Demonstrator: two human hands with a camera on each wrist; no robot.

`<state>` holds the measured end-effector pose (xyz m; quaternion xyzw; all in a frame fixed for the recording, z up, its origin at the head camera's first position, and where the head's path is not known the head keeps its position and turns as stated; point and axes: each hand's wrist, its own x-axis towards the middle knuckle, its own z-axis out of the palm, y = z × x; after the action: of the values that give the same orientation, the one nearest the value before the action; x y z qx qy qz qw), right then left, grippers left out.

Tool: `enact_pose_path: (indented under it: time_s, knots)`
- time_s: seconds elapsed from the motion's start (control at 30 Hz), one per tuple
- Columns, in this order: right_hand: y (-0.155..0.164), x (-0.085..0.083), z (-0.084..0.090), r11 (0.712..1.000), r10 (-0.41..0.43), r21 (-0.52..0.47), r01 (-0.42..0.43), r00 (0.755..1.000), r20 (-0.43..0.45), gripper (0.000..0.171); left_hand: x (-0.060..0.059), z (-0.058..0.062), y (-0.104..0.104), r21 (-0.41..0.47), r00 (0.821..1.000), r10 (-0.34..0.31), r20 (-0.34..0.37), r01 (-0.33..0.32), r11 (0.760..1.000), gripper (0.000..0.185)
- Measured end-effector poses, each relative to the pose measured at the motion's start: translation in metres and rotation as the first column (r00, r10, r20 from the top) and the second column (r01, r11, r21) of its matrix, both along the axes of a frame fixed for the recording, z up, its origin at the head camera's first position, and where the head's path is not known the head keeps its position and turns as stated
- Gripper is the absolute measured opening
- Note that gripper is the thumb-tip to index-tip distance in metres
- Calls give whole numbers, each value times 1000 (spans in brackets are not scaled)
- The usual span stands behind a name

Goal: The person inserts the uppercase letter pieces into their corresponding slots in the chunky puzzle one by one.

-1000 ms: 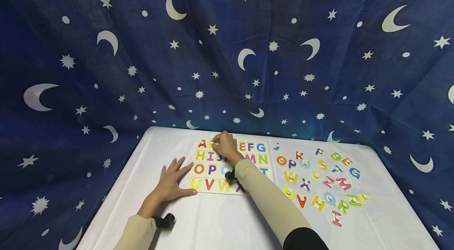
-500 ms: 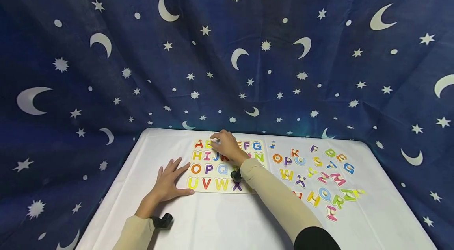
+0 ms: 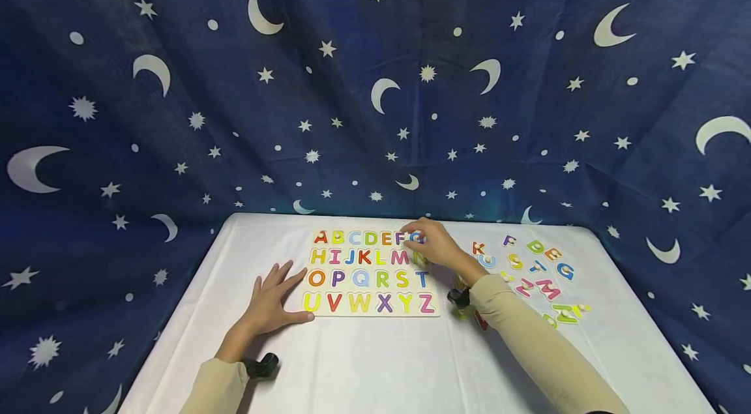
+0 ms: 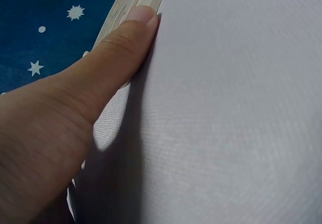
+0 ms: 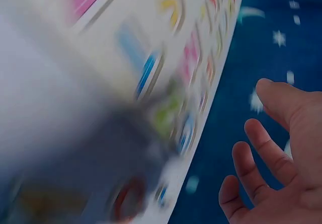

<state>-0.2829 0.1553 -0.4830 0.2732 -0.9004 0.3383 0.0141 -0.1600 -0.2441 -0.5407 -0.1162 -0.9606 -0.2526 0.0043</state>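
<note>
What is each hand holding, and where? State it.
Nothing is held. The left hand rests flat, thumb against the puzzle board edge; the right hand hovers open.

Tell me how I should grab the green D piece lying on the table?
Pinch the little knob on top of the green D, coming straight down from above. It lies flat on the white table, so its edges give fingers little to hold, and other loose letters lie close beside it. The knob itself is too small to see clearly here.

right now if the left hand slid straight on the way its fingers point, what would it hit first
The left hand lies flat on the white tablecloth, fingers pointing up and right. Its thumb already touches the alphabet puzzle board at the lower-left corner, so it would meet that board first, near the U and O.
</note>
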Motion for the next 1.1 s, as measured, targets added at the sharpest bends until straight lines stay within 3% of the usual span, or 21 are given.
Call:
enact_pose_path:
  time_s: [0.3,0.5,0.7,1.1]
  knots:
    - [104,22,-2,971,-238,15,238,971,3,33,1,4,2,5,1000,-4,12,4,1000,101]
    - [150,33,-14,946,-320,68,317,947,33,30,1,3,1,6,1000,0,2,0,1000,101]
    - [169,35,-21,940,-325,139,311,941,93,27,0,2,-1,4,1000,3,6,-3,1000,102]
    - [169,27,-30,935,-329,190,300,934,140,19,1,2,1,12,1000,-4,-9,4,1000,100]
